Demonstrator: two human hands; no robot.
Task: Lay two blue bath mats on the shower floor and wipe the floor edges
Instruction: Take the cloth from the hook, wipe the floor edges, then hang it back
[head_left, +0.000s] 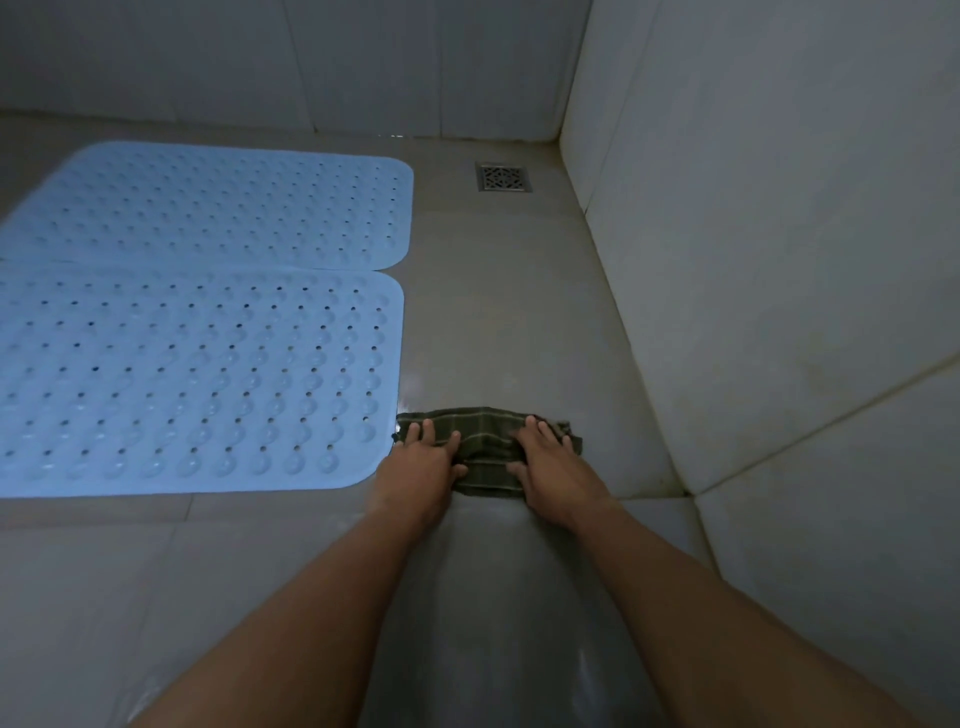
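On the shower floor: both blue mats already lie flat, the far mat toward the back wall and the near mat just in front of it, long edges meeting.
Cloth: a dark checked cloth sits folded on the bare floor, its left end touching the near mat's right edge.
Left hand: flat on the cloth's left part, fingers spread and pressing, not curled round anything.
Right hand: the same on the right part, palm down, fingers splayed, nothing gripped.
Handling: the cloth looks soft, limp and light (it will bunch if pushed from one spot), so two flat palms near its ends seem the sensible hold; the floor shines as if wet, likely slippery.
Mats: probably rubbery and floppy; best lifted by a corner.
Containers: none that I can see, only a metal drain near the far corner, with nothing on it.
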